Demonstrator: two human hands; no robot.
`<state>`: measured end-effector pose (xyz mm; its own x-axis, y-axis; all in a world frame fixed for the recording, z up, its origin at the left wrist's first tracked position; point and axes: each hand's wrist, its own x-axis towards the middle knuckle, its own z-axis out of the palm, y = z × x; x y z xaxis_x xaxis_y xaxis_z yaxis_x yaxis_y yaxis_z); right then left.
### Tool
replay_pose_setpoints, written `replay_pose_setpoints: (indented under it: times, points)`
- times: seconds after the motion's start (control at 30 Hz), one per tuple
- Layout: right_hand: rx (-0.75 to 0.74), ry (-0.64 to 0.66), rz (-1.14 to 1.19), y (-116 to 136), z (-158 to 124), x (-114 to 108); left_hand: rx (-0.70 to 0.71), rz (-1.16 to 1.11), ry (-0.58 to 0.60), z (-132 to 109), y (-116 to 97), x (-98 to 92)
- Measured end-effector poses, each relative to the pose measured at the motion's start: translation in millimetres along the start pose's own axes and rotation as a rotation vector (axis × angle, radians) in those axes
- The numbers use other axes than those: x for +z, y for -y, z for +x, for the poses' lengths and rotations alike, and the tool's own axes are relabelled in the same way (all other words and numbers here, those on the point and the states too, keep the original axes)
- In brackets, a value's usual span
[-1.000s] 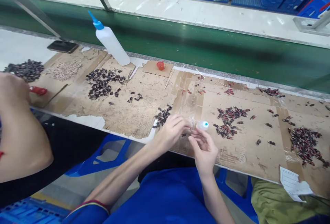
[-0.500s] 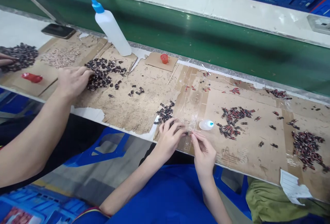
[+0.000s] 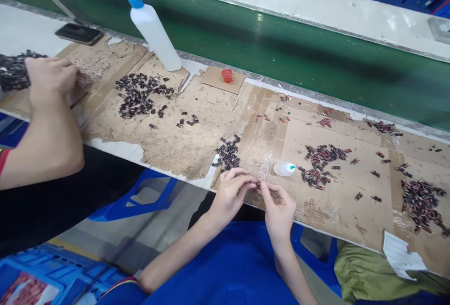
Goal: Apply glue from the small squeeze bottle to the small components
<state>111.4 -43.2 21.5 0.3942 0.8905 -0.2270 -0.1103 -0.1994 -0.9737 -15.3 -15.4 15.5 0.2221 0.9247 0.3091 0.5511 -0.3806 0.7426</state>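
My left hand and my right hand meet over the front edge of the cardboard-covered bench. Between their fingertips sits a small dark and red part, pinched from both sides; its exact kind is too small to make out. Just beyond my left hand is a pile of small black parts. A small white squeeze bottle with a blue tip lies past my right hand. To its right spreads a heap of black and red parts.
A co-worker's arm reaches over the bench at left, near another black pile. A tall white bottle with a blue nozzle stands behind, beside a red cup. More black-red parts lie at right.
My hands have come together, and my left fingers have closed onto the small part at my right fingertips. The co-worker's hand has moved left, away from the black pile.
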Motion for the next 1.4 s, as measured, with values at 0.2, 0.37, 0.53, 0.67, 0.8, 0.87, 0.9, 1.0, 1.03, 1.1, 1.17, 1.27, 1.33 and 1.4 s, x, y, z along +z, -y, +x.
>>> replay_pose_setpoints:
  times: [0.2,0.37,0.53,0.67,0.8,0.87,0.9,1.0,1.03,1.1,1.17,1.27,1.33,1.4]
  points:
    - [0.074,0.065,0.120,2.8,0.8,-1.1,-0.107,-0.147,-0.067,-2.4,-10.4,-4.8]
    - [0.090,0.057,0.220,3.9,0.5,-2.7,-0.116,-0.220,-0.065,-2.5,-17.8,-10.7]
    - [-0.004,0.025,0.182,11.4,-4.5,-3.3,-0.224,-0.324,-0.012,-1.6,-23.9,-18.0]
    - [-0.094,0.018,0.088,18.8,-7.9,-3.5,-0.255,-0.374,0.020,-0.1,-28.2,-22.4]
    - [-0.159,0.001,0.060,23.0,-10.9,-2.5,-0.257,-0.367,0.001,0.5,-32.2,-25.3]
    - [-0.192,0.006,0.056,24.1,-12.1,-1.1,-0.243,-0.366,-0.005,0.3,-33.9,-26.6]
    - [-0.207,0.011,0.055,24.6,-12.5,-0.3,-0.234,-0.366,-0.007,0.2,-34.6,-27.0]
    - [-0.232,0.014,0.056,25.3,-13.8,1.9,-0.204,-0.370,-0.021,-0.1,-35.3,-27.3]
    - [-0.233,0.013,0.053,25.3,-14.1,2.3,-0.194,-0.371,-0.027,-0.1,-35.2,-27.2]
    - [-0.225,0.015,0.044,25.0,-14.7,2.5,-0.179,-0.376,-0.036,-0.2,-34.6,-26.9]
    - [-0.219,0.022,0.042,24.5,-14.9,2.1,-0.167,-0.382,-0.039,-0.3,-33.8,-26.8]
    - [-0.215,0.036,0.053,24.0,-14.9,1.8,-0.155,-0.381,-0.055,-1.5,-33.0,-26.5]
    - [-0.201,0.045,0.066,23.8,-15.1,2.0,-0.153,-0.366,-0.074,-2.6,-33.0,-25.7]
    - [-0.177,0.049,0.080,23.6,-15.7,2.3,-0.140,-0.341,-0.094,-3.6,-33.7,-24.6]
